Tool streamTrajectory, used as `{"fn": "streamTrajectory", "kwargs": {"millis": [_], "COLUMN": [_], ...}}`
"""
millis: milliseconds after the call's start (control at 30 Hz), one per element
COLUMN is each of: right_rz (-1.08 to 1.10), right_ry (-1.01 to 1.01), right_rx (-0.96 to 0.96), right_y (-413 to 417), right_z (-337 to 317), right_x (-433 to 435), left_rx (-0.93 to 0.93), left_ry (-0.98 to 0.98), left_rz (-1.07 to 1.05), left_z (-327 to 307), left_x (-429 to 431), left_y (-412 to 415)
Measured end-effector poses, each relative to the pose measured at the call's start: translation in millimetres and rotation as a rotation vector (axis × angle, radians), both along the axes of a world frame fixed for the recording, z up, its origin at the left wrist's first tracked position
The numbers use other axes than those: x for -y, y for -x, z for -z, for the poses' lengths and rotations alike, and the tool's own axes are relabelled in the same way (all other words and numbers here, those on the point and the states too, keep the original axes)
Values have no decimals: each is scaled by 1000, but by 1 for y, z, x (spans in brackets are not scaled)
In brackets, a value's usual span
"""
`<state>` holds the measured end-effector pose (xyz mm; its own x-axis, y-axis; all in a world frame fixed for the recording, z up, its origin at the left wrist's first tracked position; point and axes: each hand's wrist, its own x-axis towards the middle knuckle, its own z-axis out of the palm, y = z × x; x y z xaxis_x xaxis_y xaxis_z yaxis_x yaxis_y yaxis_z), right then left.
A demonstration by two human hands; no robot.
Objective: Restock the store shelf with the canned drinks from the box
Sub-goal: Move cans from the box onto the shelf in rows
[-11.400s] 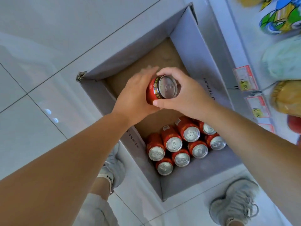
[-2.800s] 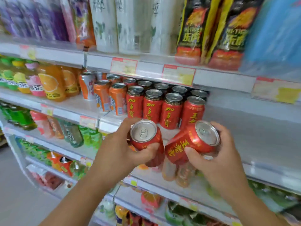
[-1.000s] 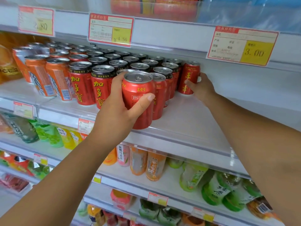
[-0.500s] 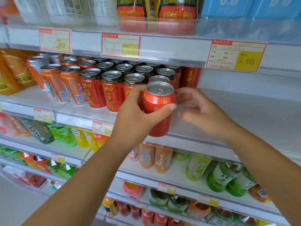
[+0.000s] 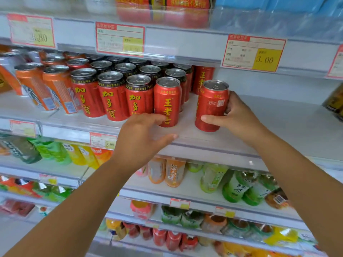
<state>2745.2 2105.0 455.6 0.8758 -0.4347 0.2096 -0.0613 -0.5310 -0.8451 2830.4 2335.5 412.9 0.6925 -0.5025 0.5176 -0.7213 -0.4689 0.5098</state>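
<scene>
A red can (image 5: 211, 106) stands upright on the white shelf (image 5: 278, 127), and my right hand (image 5: 239, 119) grips it from the right side. Just left of it, across a small gap, stands another red can with yellow characters (image 5: 168, 102), at the right end of the front row of red cans (image 5: 113, 97). My left hand (image 5: 143, 138) hovers at the shelf's front edge with relaxed fingers, holding nothing; its index fingertip touches the base of that second can. The box is out of view.
Orange cans (image 5: 55, 88) fill the shelf's left end. To the right of the gripped can is bare shelf, up to dark packs (image 5: 334, 101) at the far right. Price tags (image 5: 252, 52) hang on the shelf above. Bottled drinks (image 5: 213, 179) line the lower shelves.
The can my left hand was holding now stands on the shelf in my right hand's grip. My left hand has let go and dropped to the shelf's front edge.
</scene>
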Motion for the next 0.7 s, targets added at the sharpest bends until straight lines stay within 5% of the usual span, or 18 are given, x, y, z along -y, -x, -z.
{"fn": "streamTrajectory", "kwargs": {"millis": [200, 400, 567, 700], "right_rz": [-30, 159, 66, 135], "right_ry": [-126, 44, -129, -50], "right_rx": [-55, -22, -72, -79], "right_y": [-21, -27, -27, -28], "right_z": [5, 16, 3, 8], "right_x": [13, 6, 15, 10], "left_rx": [254, 280, 302, 311], "left_ry": [-29, -28, -30, -22], "left_rz": [5, 10, 8, 6], "left_z": [36, 39, 40, 41], "left_x": [-12, -10, -10, -10], "left_y": [-26, -30, -30, -32]}}
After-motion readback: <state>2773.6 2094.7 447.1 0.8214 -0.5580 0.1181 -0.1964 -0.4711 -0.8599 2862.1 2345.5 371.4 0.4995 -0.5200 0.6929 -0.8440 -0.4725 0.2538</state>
